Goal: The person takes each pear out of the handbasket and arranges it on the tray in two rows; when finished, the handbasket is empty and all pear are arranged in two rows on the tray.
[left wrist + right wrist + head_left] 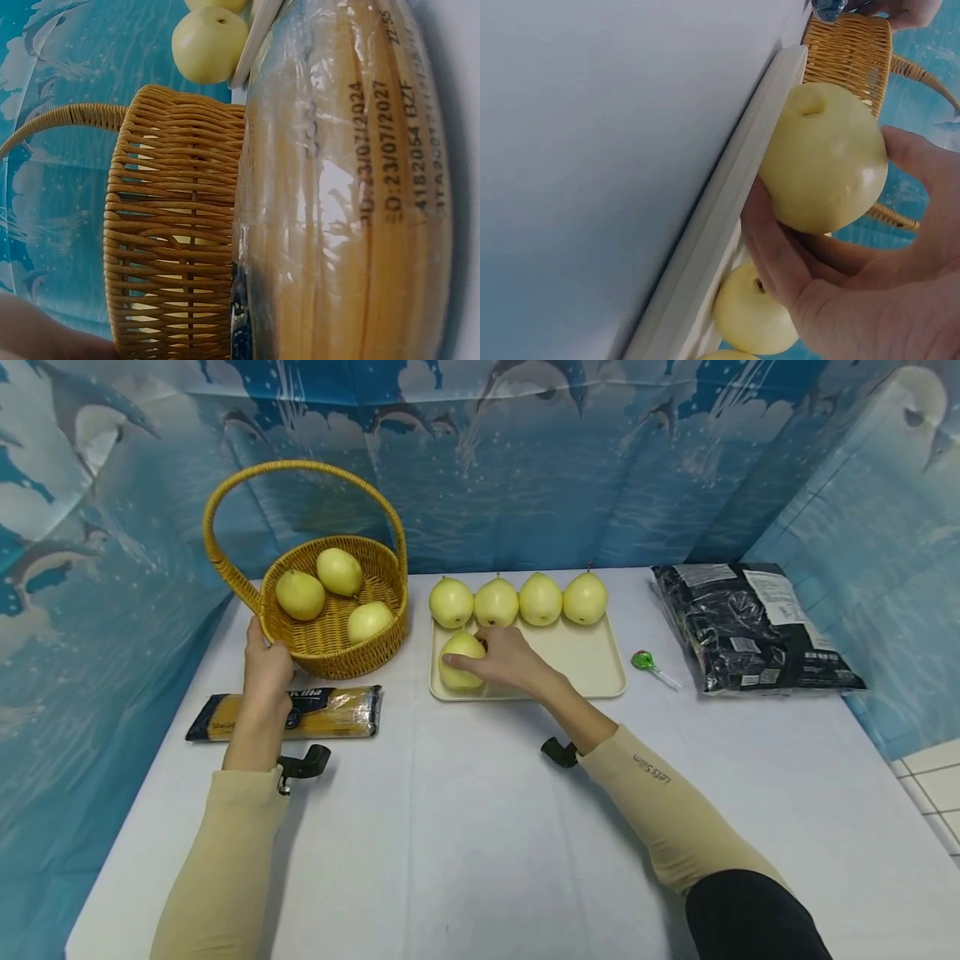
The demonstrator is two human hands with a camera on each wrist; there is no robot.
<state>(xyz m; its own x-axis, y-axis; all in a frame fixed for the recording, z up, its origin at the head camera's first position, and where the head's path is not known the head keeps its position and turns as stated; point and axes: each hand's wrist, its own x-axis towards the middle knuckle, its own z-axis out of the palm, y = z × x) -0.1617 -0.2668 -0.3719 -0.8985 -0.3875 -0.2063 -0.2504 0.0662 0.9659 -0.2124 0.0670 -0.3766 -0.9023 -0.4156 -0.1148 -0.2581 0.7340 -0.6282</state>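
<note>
My right hand grips a pale yellow pear at the left end of a cream tray. In the right wrist view, thumb and fingers lie round the pear, close to the tray's rim. Along the tray's back side sits a row of several more pears. My left hand holds the left side of a wicker basket near the base of its tall handle. Three pears lie inside the basket. The left wrist view shows only part of that hand at the basket's rim.
A bag of spaghetti lies in front of the basket, under the left forearm. Right of the tray are a green lollipop and a black plastic package. A dolphin-printed curtain hangs behind the white-covered table.
</note>
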